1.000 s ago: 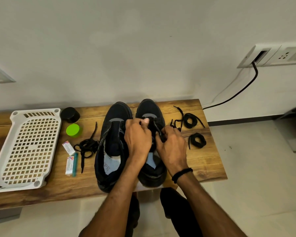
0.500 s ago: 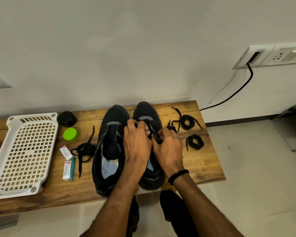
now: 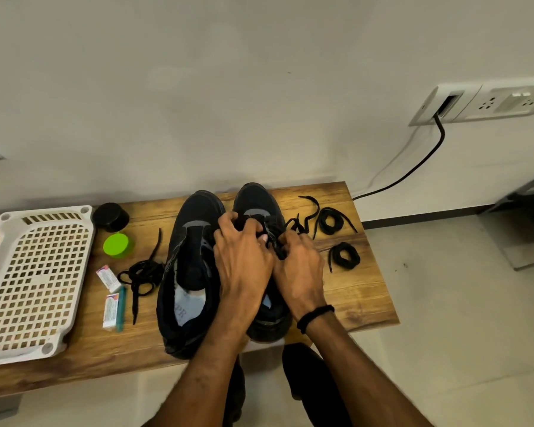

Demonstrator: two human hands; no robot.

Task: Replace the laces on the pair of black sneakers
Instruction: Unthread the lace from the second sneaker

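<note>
Two black sneakers stand side by side on the wooden bench (image 3: pixel 361 291), toes toward the wall. The left sneaker (image 3: pixel 188 272) has no lace and its tongue lies open. Both hands work over the lacing area of the right sneaker (image 3: pixel 256 201). My left hand (image 3: pixel 244 260) curls its fingers on the shoe's upper and tongue. My right hand (image 3: pixel 299 266) pinches a black lace (image 3: pixel 275 241) beside the eyelets. A loose tangled lace (image 3: pixel 142 272) lies left of the shoes. Two coiled laces (image 3: pixel 330 221) (image 3: pixel 345 255) lie to the right.
A white perforated tray (image 3: pixel 34 278) sits at the bench's left end. Beside it are a black jar (image 3: pixel 110 215), a green lid (image 3: pixel 117 245) and two small boxes (image 3: pixel 110 309). A black cable (image 3: pixel 413 171) runs from a wall socket. Tiled floor lies to the right.
Both hands have shifted a little toward the toe of the right sneaker and closer together. The camera view drifted slightly. The loose laces and other items have not moved.
</note>
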